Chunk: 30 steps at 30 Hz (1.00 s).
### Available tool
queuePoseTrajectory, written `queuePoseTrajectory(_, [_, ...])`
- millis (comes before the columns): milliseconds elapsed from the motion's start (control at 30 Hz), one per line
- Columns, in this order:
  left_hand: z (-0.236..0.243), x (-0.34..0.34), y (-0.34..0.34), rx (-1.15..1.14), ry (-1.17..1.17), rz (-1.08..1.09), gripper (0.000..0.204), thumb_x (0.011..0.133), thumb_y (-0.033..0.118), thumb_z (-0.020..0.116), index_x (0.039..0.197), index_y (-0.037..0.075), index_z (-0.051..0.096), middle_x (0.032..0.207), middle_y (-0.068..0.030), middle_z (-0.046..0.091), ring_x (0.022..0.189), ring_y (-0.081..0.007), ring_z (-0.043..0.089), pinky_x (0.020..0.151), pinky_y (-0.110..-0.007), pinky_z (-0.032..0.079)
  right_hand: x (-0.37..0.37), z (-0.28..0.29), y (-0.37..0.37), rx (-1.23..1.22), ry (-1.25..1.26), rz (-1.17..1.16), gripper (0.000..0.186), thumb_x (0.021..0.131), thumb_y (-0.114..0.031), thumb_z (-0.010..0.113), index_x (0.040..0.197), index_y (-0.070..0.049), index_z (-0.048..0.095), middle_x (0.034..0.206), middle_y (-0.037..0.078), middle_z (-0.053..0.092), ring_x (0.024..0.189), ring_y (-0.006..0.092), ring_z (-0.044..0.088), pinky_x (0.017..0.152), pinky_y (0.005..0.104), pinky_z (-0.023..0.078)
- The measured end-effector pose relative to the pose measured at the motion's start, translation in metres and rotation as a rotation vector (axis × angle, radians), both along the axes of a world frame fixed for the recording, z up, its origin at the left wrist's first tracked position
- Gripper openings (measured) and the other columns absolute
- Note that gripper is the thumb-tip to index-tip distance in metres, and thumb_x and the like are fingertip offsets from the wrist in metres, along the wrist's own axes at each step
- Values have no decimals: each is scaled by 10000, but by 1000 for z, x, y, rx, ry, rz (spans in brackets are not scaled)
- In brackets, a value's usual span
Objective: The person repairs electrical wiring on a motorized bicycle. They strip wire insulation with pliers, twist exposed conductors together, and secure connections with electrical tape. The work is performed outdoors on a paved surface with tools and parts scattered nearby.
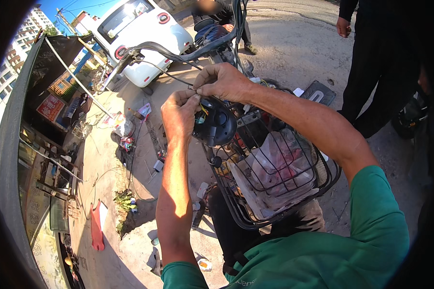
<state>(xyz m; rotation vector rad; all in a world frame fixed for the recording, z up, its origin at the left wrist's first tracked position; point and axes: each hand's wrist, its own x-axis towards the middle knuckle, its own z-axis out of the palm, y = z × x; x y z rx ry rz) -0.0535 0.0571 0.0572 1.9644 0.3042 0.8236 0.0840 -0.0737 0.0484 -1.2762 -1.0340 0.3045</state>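
My left hand point(180, 114) and my right hand point(224, 83) meet fingertip to fingertip, each closed in a pinch. What lies between the fingers is too small to make out. Just below them sits a black rounded plastic housing point(221, 126), with thin yellow and green wires point(204, 110) showing at its upper left. Close above my fingers runs a dark cable point(168, 73) from the handlebar point(166, 49) of a two- or three-wheeled vehicle. Nearer to me, a black wire basket point(270, 180) holds a clear plastic bag point(279, 156) with reddish contents.
A white vehicle point(152, 41) stands at the far left. Beyond the handlebar a person in dark clothes point(217, 12) sits low; another in black point(378, 58) stands at the right. A red cloth-like piece point(97, 226) and scattered litter lie on the concrete.
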Motion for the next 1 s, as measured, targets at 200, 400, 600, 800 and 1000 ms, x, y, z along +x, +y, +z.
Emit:
queuePoseTrajectory(200, [-1, 1, 1, -6, -12, -5, 178, 920, 39, 746, 1073, -52, 738, 843, -68, 734, 721, -118, 666, 696, -264, 538, -1, 1, 1, -8, -59, -39, 204, 811, -124, 815, 975, -19, 755, 903, 42, 743, 818, 117, 680, 745, 290, 548])
queuePoseTrajectory(400, [-1, 1, -3, -45, -40, -16, 150, 916, 18, 742, 1050, -49, 729, 839, -71, 734, 712, -119, 664, 688, -262, 535, -1, -3, 3, 29, -113, -61, 217, 802, -141, 809, 967, -14, 749, 888, 51, 745, 823, 127, 690, 759, 308, 554])
queuePoseTrajectory(600, [-3, -1, -3, -48, -63, -24, 148, 920, 16, 739, 1054, -45, 725, 842, -77, 740, 718, -119, 667, 689, -263, 537, -1, -4, 3, 31, -144, -64, 211, 813, -155, 799, 960, -13, 743, 895, 60, 745, 835, 135, 697, 768, 316, 556])
queuePoseTrajectory(800, [-3, -4, -6, 11, -69, -28, 135, 921, 35, 750, 1035, -31, 721, 849, -73, 745, 721, -119, 662, 692, -274, 536, -1, -5, 6, 34, -166, -98, 245, 840, -197, 810, 969, -3, 733, 914, 71, 739, 850, 140, 691, 774, 318, 554])
queuePoseTrajectory(1000, [5, -12, -9, 12, -122, 37, 91, 940, 21, 749, 1013, -24, 718, 856, -63, 746, 728, -100, 682, 660, -246, 533, -6, 0, 3, -2, -95, -159, 185, 937, -66, 790, 1061, -8, 666, 911, 27, 695, 803, 88, 648, 712, 268, 545])
